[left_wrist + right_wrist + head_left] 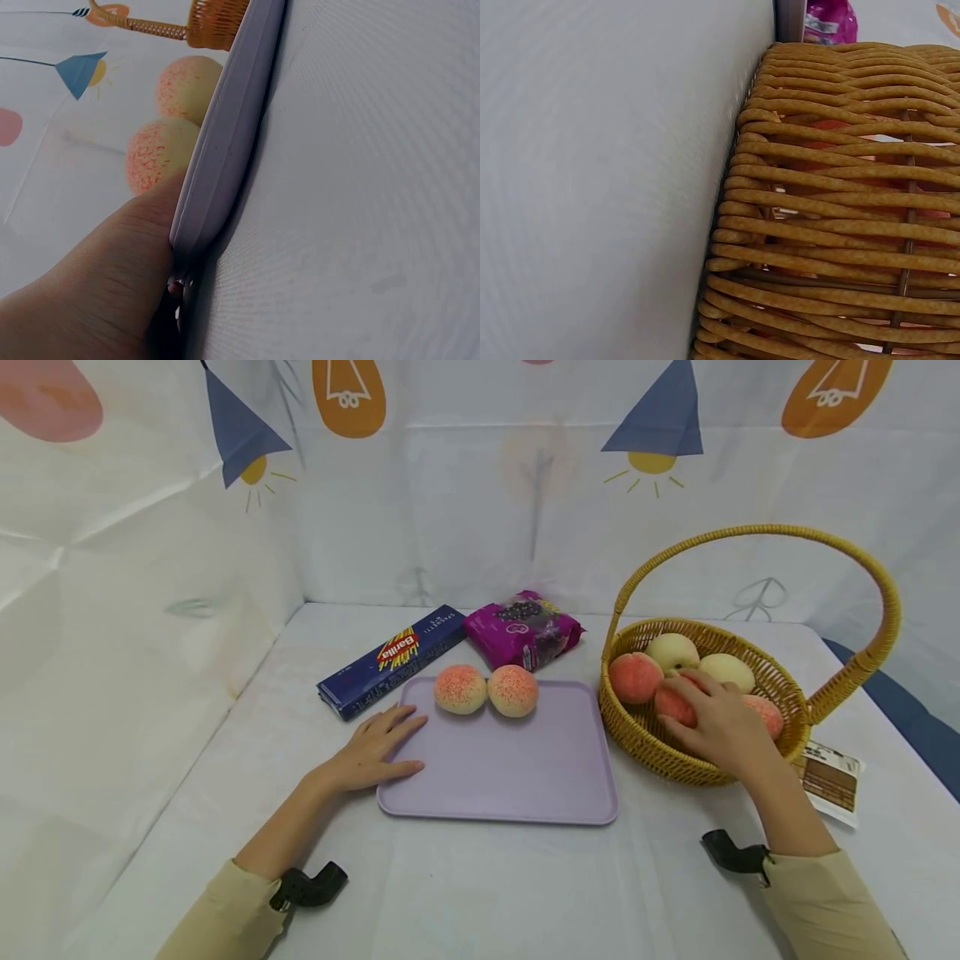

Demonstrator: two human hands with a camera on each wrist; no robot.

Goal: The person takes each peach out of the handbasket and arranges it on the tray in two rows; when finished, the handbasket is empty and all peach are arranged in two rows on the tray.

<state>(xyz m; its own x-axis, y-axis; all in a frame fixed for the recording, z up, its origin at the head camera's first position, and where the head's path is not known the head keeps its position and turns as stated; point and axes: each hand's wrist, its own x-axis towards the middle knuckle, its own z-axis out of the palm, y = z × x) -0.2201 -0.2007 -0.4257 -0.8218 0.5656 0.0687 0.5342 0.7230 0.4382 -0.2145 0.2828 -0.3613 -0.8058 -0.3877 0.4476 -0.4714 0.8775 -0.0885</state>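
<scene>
At the left edge of a lavender tray [510, 768], my left hand [371, 750] rests with its fingers spread over the rim; the left wrist view shows the thumb [124, 244] against the tray's side [225, 142]. Two pale peaches with red speckles, one on the left [460, 689] and one on the right [513, 691], sit side by side at the tray's back. My right hand [716, 722] reaches into a wicker basket [645, 743], and its fingers and thumb grip a red peach [673, 703]. Only basket weave [840, 202] shows up close in the right wrist view, where that hand is hidden.
Other peaches lie in the basket: a red one [635, 677], two pale ones and a pinkish one [767, 715]. Its tall handle [780, 530] arches overhead. Behind the tray are a blue spaghetti box [393, 660] and a purple bag [521, 631]. A brown-and-white packet [832, 781] lies right of the basket.
</scene>
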